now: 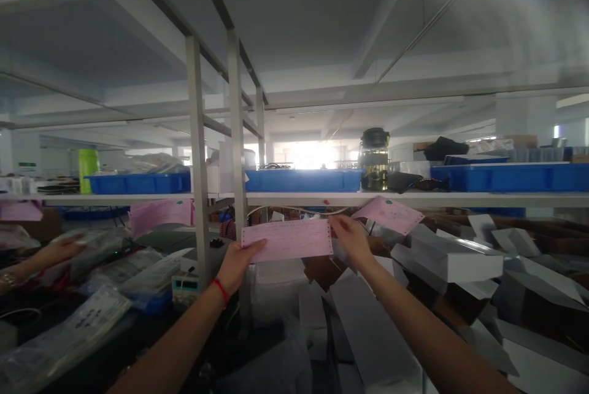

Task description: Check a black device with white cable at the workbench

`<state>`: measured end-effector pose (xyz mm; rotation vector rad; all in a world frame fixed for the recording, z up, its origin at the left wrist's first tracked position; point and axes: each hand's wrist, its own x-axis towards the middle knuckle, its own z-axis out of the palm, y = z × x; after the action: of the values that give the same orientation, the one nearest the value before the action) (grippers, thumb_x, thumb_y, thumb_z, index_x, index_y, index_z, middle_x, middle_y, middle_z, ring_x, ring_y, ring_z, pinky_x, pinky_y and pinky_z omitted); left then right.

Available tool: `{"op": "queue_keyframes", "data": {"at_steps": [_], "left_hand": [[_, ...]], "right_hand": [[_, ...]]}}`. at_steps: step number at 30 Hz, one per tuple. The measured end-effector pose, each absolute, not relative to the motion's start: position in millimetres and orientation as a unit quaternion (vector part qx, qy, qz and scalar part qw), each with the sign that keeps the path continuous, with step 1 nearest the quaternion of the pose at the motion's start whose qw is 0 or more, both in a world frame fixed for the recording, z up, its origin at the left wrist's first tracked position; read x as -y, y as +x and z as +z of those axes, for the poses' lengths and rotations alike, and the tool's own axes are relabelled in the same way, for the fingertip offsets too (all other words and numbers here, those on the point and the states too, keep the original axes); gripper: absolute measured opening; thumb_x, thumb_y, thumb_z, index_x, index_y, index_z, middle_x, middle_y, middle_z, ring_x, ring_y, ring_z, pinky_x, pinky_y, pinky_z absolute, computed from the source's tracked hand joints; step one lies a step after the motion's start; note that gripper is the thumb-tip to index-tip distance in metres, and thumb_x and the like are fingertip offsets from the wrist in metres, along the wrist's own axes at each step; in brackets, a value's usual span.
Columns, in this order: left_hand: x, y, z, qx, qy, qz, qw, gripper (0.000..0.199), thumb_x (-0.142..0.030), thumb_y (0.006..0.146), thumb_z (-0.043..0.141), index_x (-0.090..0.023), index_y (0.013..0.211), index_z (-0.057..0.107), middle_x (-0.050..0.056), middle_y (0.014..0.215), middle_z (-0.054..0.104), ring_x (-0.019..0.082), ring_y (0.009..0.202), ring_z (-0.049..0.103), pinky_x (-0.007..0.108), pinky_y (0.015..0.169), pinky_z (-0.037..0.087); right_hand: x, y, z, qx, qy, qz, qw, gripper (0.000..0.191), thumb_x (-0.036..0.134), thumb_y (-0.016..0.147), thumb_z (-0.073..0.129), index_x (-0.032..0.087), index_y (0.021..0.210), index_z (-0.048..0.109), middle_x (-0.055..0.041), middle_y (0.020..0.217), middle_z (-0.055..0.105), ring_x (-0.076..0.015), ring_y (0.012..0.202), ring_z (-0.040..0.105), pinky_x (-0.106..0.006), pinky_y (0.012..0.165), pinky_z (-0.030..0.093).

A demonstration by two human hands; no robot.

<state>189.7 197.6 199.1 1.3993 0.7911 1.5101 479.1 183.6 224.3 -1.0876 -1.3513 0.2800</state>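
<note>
While the left hand (pixel 235 264) pinches a pink rectangular paper slip (pixel 292 239) below the long white shelf (pixel 304 199), the right hand (pixel 353 239) meets the slip's right edge, grip unclear; light tension should keep it flat.

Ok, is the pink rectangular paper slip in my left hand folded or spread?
Spread: the slip presents a broad, nearly flat face, with punched holes along its right edge.

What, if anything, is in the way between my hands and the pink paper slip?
Nothing visible: the left hand grips the pink paper slip at its left end, and the right hand is at its upper right corner.
</note>
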Motion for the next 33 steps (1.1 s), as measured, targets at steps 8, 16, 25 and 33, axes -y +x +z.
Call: {"op": "queue_keyframes", "data": {"at_steps": [8,16,25,33], "left_hand": [[-239.7,188.0,206.1,-0.309,0.574,0.611,0.449,0.034,-0.032,0.076,0.088,-0.012,0.101,0.077,0.009,0.101,0.081,0.022,0.095,0.075,0.047,0.103,0.056],[-278.7,208.9,209.6,-0.304,0.576,0.622,0.434,0.019,-0.020,0.085,0.080,-0.012,0.102,0.075,0.006,0.100,0.079,0.020,0.096,0.075,0.048,0.104,0.055],[-315.8,244.4,224.5,-0.266,0.582,0.626,0.446,0.018,-0.018,0.086,0.079,-0.013,0.102,0.075,0.005,0.100,0.080,0.021,0.100,0.075,0.050,0.111,0.049],[-326.3,266.3,236.9,-0.276,0.583,0.629,0.433,0.013,-0.016,0.087,0.077,-0.013,0.100,0.074,0.005,0.104,0.078,0.020,0.101,0.074,0.049,0.108,0.051]], "right_hand": [[-223.8,492.0,279.2,0.653,-0.577,-0.131,0.472,0.014,0.018,0.091,0.067,0.016,0.105,0.065,-0.0043,0.099,0.068,-0.0214,0.089,0.064,-0.041,0.087,0.051],[-239.8,496.6,275.7,0.641,-0.564,-0.194,0.483,0.010,0.011,0.090,0.061,0.018,0.082,0.060,0.0007,0.074,0.063,-0.0190,0.071,0.061,-0.033,0.072,0.047],[-213.0,505.4,271.3,0.634,-0.468,-0.215,0.577,0.007,0.028,0.091,0.054,0.022,0.087,0.056,-0.0021,0.078,0.069,-0.0198,0.069,0.066,-0.029,0.068,0.049],[-249.5,494.2,268.9,0.692,-0.456,-0.228,0.510,0.006,0.016,0.087,0.057,0.021,0.084,0.057,-0.0031,0.077,0.066,-0.0199,0.070,0.062,-0.030,0.067,0.044]]}}
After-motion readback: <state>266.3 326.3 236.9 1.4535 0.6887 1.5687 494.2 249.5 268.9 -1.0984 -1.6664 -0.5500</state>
